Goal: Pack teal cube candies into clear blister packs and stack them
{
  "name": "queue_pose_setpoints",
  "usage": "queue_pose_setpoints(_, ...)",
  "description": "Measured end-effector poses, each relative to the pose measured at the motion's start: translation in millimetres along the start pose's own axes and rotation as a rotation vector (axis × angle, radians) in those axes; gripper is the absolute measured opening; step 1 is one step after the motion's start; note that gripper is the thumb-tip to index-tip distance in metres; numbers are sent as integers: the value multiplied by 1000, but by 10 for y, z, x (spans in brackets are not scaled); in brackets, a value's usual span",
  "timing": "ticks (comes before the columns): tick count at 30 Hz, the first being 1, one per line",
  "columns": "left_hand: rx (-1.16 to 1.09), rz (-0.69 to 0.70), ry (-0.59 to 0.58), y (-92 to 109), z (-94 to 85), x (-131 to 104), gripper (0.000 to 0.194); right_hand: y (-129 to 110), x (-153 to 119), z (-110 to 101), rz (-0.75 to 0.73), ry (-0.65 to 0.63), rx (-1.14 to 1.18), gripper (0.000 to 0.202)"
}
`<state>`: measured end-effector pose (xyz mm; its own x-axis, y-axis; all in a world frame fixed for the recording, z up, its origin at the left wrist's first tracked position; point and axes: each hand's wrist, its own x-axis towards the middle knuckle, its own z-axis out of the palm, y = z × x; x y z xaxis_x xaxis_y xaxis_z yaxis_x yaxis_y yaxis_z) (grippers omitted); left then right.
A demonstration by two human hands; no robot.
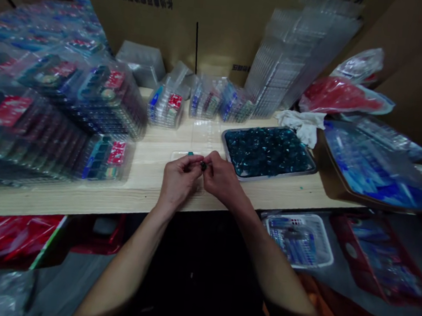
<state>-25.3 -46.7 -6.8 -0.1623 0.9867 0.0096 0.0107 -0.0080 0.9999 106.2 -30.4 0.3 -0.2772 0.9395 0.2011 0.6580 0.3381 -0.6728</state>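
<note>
My left hand (179, 181) and my right hand (222, 178) meet over the near part of the wooden table. Their fingertips pinch a small dark piece (203, 165) between them; its kind is too small to make out. Just behind my left fingers, a clear plastic tray (176, 155) lies partly covered by the hand, with a small teal piece (191, 153) at its far edge. Beyond the hands lies another clear plastic tray (204, 131). To the right of my right hand stands a metal tray (269, 176) full of shiny dark teal pieces.
Stacks of filled clear packs (48, 126) crowd the table's left. Several smaller packs (167, 105) stand at the back, beside tall stacked clear trays (280, 70). A white cloth (305, 125) and a cardboard box (329, 178) of blue bags are at right. A white basket (327, 250) sits below.
</note>
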Motion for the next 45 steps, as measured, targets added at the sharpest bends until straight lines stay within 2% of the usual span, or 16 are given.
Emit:
queue_pose_setpoints(5, -99, -81, 12, 28, -67, 2, 28, 19, 9, -22, -37, -54, 164, 12)
queue_pose_setpoints(9, -55, -48, 50, 52, -24, 9, 25, -23, 23, -21, -23, -37, 45, 11)
queue_pose_setpoints(13, 137, 1, 108, 22, 8, 10, 14, -39, 18, 2, -22, 9, -57, 14)
queue_pose_setpoints(19, 308, 13, 1, -63, -60, 53, 14, 8, -3, 55, -47, -25, -53, 20)
queue_pose_setpoints(23, 347, 4, -81, -78, -89, 74, 10, -23, -17, 122, 39, -65, -138, 16)
queue_pose_setpoints(28, 148, -85, -240, 109, -153, -16, 10, 110, 76, 19, 120, -79, -219, 15)
queue_pose_setpoints(30, 113, -111, -226, 197, -193, -43, 11, 192, 110, -95, 128, -73, -141, 12)
queue_pose_setpoints(34, 146, -70, -120, 258, -217, -49, 12, 151, 64, -226, -39, -42, 61, 9)
queue_pose_setpoints(38, 170, -20, -160, 238, -178, -67, 9, -23, -25, -198, -124, -71, 28, 11)
queue_pose_setpoints(42, 243, 21, -132, 231, -182, -85, 7, -44, -43, -216, -174, -171, 137, 17)
queue_pose_setpoints(45, 278, 57, -150, 227, -191, -86, 5, -40, -44, -239, -180, -135, 93, 14)
